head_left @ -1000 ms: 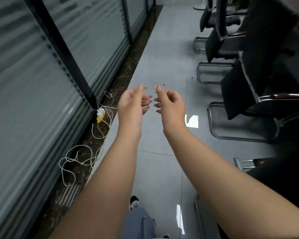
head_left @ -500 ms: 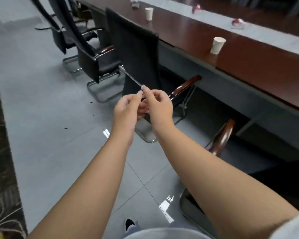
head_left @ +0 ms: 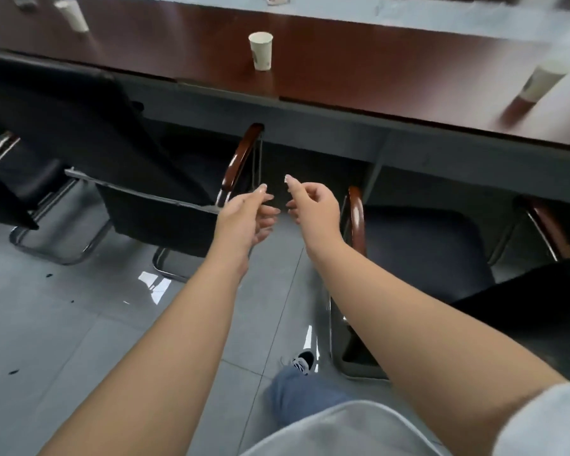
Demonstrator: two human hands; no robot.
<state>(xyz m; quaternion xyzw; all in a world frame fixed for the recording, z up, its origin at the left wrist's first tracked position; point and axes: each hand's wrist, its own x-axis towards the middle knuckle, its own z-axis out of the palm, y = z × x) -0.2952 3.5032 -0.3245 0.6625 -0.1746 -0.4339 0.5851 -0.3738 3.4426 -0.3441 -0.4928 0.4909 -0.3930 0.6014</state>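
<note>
Flanking the hands, two black chairs: left chair (head_left: 112, 136), right chair (head_left: 422, 248). Brown surface (head_left: 359, 74) runs beyond, paper cup (head_left: 261, 51) upright near its edge. Grey floor (head_left: 63, 324) lies open lower left. Armrest (head_left: 241, 156) of left chair, curved glossy red-brown wood, sits just behind left hand (head_left: 244, 213). Right hand (head_left: 316, 205) held apart from it; fingers of both curled, and I cannot tell whether they pinch anything.
</note>
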